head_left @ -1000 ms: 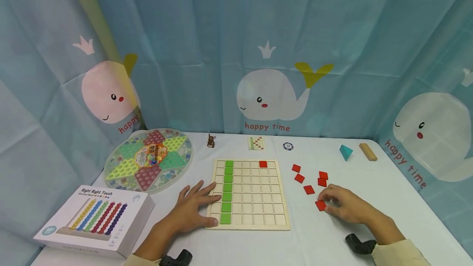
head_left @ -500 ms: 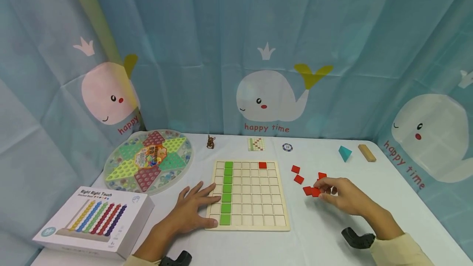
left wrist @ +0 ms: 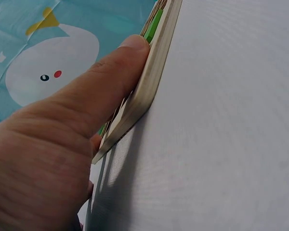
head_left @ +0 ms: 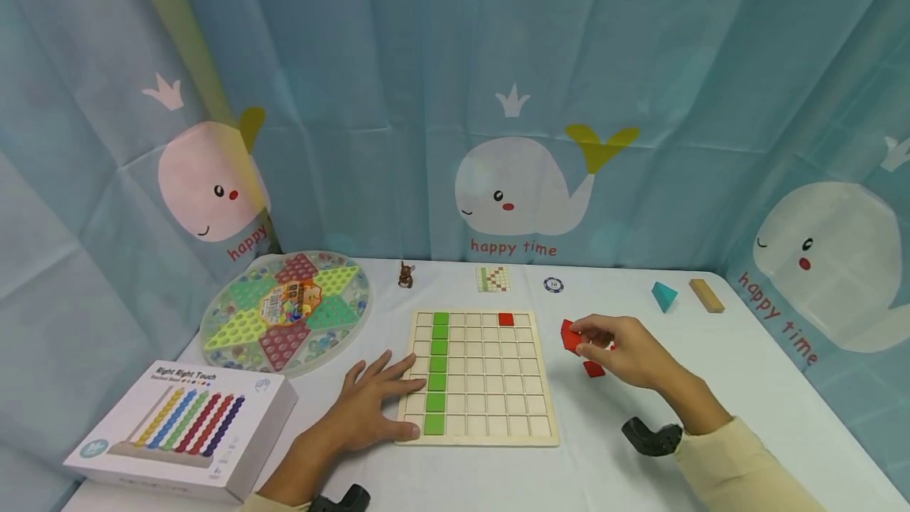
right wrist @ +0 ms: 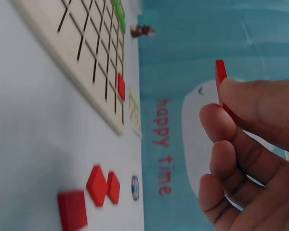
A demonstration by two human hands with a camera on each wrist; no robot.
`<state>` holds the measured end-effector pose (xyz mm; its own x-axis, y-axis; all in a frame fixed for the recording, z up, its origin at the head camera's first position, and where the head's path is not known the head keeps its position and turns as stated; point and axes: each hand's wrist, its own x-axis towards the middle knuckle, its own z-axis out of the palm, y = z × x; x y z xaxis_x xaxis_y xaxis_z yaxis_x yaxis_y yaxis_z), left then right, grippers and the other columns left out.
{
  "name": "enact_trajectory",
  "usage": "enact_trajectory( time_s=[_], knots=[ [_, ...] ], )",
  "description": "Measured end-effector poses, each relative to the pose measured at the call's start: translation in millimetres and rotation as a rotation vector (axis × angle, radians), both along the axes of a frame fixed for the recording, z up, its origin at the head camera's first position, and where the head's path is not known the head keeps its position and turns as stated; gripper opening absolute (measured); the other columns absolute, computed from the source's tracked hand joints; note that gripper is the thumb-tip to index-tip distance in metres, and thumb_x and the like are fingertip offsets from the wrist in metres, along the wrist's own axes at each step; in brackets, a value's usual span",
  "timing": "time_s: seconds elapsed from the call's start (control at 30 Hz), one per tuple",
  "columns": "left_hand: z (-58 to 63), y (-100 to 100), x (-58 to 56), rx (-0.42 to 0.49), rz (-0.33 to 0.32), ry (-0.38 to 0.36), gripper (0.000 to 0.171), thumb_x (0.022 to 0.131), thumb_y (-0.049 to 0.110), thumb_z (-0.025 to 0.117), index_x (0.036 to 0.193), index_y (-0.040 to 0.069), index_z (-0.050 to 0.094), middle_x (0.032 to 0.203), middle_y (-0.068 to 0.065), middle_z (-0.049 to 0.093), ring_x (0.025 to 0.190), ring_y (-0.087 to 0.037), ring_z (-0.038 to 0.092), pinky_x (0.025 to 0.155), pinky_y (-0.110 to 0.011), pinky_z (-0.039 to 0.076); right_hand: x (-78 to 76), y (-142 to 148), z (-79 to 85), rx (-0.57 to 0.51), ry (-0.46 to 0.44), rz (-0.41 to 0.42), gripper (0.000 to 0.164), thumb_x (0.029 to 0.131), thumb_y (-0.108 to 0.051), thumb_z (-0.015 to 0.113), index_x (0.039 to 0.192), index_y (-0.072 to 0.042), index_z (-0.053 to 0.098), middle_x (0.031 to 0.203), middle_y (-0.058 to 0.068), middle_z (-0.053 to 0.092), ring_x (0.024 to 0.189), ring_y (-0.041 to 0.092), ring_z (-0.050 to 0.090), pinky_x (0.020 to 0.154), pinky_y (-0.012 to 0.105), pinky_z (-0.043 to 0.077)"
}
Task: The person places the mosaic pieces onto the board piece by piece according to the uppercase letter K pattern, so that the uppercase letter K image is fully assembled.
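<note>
My right hand (head_left: 629,350) pinches a red square tile (right wrist: 220,79) between thumb and finger, raised off the table to the right of the wooden grid board (head_left: 496,442). Loose red tiles lie below it, one of them (head_left: 593,370) beside the hand; others are partly hidden by the hand in the head view. With fingers spread, my left hand (head_left: 366,409) rests on the board's left edge, its thumb (left wrist: 127,57) on the frame near the front corner. A column of green tiles (head_left: 437,363) fills the second file of the board. One red tile (head_left: 505,320) sits in the top row.
Left stand a white bead-toy box (head_left: 178,425) and a round Chinese checkers board (head_left: 320,354). Along the back are a small brown figurine (head_left: 405,275), a pattern card (head_left: 494,279), a poker chip (head_left: 553,285), a teal triangular block (head_left: 664,296) and a wooden block (head_left: 706,295).
My right hand has picked up a red tile from the table and carried it left and away from me, toward the board. The left hand has stayed in place.
</note>
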<state>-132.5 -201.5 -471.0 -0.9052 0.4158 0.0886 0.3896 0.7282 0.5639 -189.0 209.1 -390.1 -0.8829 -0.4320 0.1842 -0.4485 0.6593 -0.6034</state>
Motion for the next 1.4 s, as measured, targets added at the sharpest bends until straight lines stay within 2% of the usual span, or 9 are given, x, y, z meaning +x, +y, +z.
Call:
enact_trajectory(
  time_s=[0.37, 0.57, 0.73, 0.97, 1.27, 1.4],
  knots=[
    [-1.1, 0, -0.4, -0.004, 0.005, -0.001, 0.071, 0.068, 0.063, 0.075, 0.127, 0.023, 0.067, 0.150, -0.003, 0.040, 0.140, -0.040, 0.020, 0.105, -0.064, 0.003, -19.7, -40, -5.2, -0.059, 0.000, 0.000, 0.024, 0.085, -0.007, 0.073, 0.109, -0.004, 0.070, 0.084, -0.005, 0.064, 0.073, 0.015, 0.055, 0.065, 0.029, 0.050],
    [-1.9, -1, -0.5, -0.012, 0.003, 0.010, 0.071, 0.069, 0.063, 0.075, 0.127, 0.023, 0.067, 0.149, -0.002, 0.040, 0.140, -0.040, 0.020, 0.105, -0.063, 0.004, -29.3, -61, -11.7, -0.062, -0.025, -0.030, 0.024, 0.085, -0.009, 0.074, 0.109, -0.005, 0.070, 0.084, -0.005, 0.064, 0.075, 0.017, 0.055, 0.063, 0.031, 0.050],
    [-2.5, -2, -0.8, -0.005, 0.002, 0.011, 0.072, 0.068, 0.064, 0.074, 0.127, 0.023, 0.067, 0.149, -0.003, 0.040, 0.140, -0.040, 0.020, 0.105, -0.064, 0.004, -38.3, -76, -20.9, -0.058, -0.062, -0.056, 0.021, 0.086, -0.009, 0.073, 0.107, -0.008, 0.071, 0.083, -0.006, 0.064, 0.076, 0.016, 0.056, 0.065, 0.031, 0.050],
    [-2.4, -1, -0.6, 0.000, -0.003, 0.003, 0.072, 0.069, 0.064, 0.074, 0.127, 0.023, 0.066, 0.150, -0.003, 0.040, 0.140, -0.040, 0.020, 0.105, -0.063, 0.003, -48.2, -89, -37.1, -0.058, -0.077, -0.040, 0.019, 0.085, -0.007, 0.073, 0.104, -0.007, 0.072, 0.079, -0.004, 0.063, 0.072, 0.012, 0.057, 0.064, 0.032, 0.050],
    [1.8, 0, 1.0, -0.001, -0.003, 0.002, 0.072, 0.069, 0.063, 0.075, 0.127, 0.022, 0.066, 0.149, -0.004, 0.040, 0.140, -0.040, 0.020, 0.105, -0.063, 0.003, -58.4, -102, -49.5, 0.032, -0.129, -0.043, 0.017, 0.085, -0.010, 0.074, 0.102, -0.008, 0.071, 0.078, -0.005, 0.062, 0.070, 0.012, 0.054, 0.063, 0.031, 0.047],
    [3.2, 0, 1.9, 0.007, -0.009, 0.004, 0.071, 0.069, 0.061, 0.075, 0.127, 0.021, 0.066, 0.149, -0.005, 0.041, 0.140, -0.041, 0.020, 0.105, -0.063, 0.003, -62.0, -106, -51.9, 0.064, -0.116, -0.047, 0.016, 0.085, -0.011, 0.074, 0.100, -0.009, 0.071, 0.078, -0.006, 0.061, 0.070, 0.012, 0.054, 0.065, 0.032, 0.047]
  ],
)
